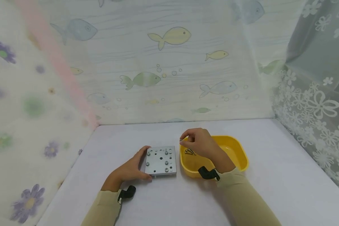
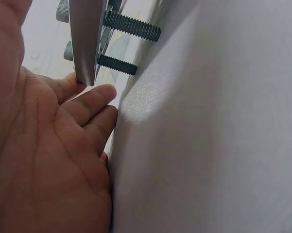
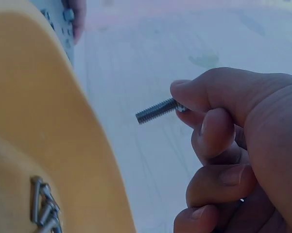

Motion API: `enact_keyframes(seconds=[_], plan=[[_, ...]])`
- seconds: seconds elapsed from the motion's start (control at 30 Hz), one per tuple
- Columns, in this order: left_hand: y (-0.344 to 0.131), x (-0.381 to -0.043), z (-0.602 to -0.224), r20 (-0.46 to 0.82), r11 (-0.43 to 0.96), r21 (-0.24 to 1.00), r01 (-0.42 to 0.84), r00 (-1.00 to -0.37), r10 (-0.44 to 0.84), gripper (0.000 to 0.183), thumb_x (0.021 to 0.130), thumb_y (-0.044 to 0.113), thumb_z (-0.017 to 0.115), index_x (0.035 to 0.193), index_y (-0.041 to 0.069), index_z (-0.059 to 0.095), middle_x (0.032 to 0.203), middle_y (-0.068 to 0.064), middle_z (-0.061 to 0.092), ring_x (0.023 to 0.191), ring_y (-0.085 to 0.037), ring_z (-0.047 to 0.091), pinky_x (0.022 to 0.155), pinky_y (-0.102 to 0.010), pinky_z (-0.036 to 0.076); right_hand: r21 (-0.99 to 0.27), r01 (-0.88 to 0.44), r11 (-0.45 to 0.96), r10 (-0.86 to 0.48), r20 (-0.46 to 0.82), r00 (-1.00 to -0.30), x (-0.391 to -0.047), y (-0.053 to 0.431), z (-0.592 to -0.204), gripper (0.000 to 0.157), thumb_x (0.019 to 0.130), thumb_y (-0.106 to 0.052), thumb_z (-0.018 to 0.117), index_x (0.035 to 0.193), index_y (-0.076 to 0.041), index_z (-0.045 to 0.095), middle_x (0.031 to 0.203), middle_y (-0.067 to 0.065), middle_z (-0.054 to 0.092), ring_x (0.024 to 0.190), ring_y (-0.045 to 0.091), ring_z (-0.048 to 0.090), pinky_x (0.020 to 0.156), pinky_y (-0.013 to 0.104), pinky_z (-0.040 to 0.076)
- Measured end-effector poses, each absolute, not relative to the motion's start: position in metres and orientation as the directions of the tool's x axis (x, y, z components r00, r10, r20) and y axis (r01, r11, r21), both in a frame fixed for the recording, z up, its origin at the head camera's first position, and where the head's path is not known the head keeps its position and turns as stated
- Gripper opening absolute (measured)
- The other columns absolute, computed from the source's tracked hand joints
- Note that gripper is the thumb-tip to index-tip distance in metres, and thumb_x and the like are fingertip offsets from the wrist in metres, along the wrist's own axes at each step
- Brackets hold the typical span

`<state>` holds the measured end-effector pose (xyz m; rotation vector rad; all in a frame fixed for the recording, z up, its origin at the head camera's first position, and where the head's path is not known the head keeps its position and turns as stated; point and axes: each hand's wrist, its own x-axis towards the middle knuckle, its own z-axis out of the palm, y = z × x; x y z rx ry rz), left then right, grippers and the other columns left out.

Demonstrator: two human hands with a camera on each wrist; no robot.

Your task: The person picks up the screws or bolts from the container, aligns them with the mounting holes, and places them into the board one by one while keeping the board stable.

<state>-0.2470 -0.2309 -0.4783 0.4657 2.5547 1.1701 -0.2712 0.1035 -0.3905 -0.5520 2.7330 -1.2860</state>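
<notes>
My left hand holds a square metal plate by its left side, thumb at the near corner and fingers at the far corner. Several socket-head screws stand in holes of the plate. Their threaded shanks stick out beneath it in the left wrist view. Over the left rim of a yellow plastic bin, my right hand pinches a single screw between thumb and index finger. Its threaded end points away from the fingertips, and the head is hidden by them.
Several loose screws lie in the bin's left part. The bin stands just right of the plate on a white-covered table. Behind the table hangs a fish-print curtain, with a flowered sheet at left and a lace-patterned one at right.
</notes>
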Motion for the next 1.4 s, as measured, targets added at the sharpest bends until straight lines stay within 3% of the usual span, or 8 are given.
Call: enact_keyframes(seconds=[0.4, 0.83, 1.13, 1.4], plan=[[-0.231, -0.249, -0.478, -0.142, 0.618, 0.771, 0.156, -0.903, 0.405, 0.134, 0.057, 0.045, 0.098, 0.163, 0.028, 0.018, 0.172, 0.002, 0.017, 0.161, -0.027, 0.008, 0.127, -0.061, 0.012, -0.757, -0.345, 0.555, -0.375, 0.143, -0.916, -0.261, 0.078, -0.395, 0.007, 0.093, -0.030, 0.077, 0.099, -0.028, 0.076, 0.065, -0.002, 0.059, 0.052, 0.014, 0.045, 0.048, 0.024, 0.035], [-0.231, -0.251, -0.478, -0.151, 0.635, 0.758, 0.152, -0.906, 0.397, 0.130, 0.059, 0.046, 0.097, 0.162, 0.032, 0.019, 0.171, 0.004, 0.018, 0.161, -0.025, 0.011, 0.127, -0.061, 0.014, -0.745, -0.305, 0.593, -0.333, 0.118, -0.935, -0.253, 0.051, -0.407, 0.008, 0.091, -0.033, 0.080, 0.099, -0.033, 0.080, 0.078, -0.004, 0.057, 0.069, 0.018, 0.051, 0.056, 0.025, 0.036], [-0.232, -0.251, -0.478, -0.146, 0.630, 0.761, 0.157, -0.904, 0.402, 0.132, 0.059, 0.044, 0.097, 0.163, 0.028, 0.018, 0.171, 0.002, 0.018, 0.160, -0.025, 0.012, 0.127, -0.061, 0.014, -0.678, -0.344, 0.650, -0.308, 0.179, -0.935, -0.249, 0.037, -0.416, 0.012, 0.091, -0.031, 0.080, 0.102, -0.030, 0.082, 0.096, -0.001, 0.065, 0.089, 0.021, 0.056, 0.073, 0.032, 0.044], [-0.232, -0.252, -0.479, -0.148, 0.629, 0.761, 0.158, -0.902, 0.405, 0.131, 0.060, 0.046, 0.097, 0.163, 0.030, 0.018, 0.171, 0.003, 0.018, 0.160, -0.024, 0.012, 0.126, -0.061, 0.015, -0.568, -0.361, 0.740, -0.253, 0.262, -0.931, -0.242, 0.029, -0.422, 0.010, 0.089, -0.039, 0.081, 0.099, -0.039, 0.082, 0.119, -0.005, 0.067, 0.114, 0.026, 0.053, 0.099, 0.048, 0.042]])
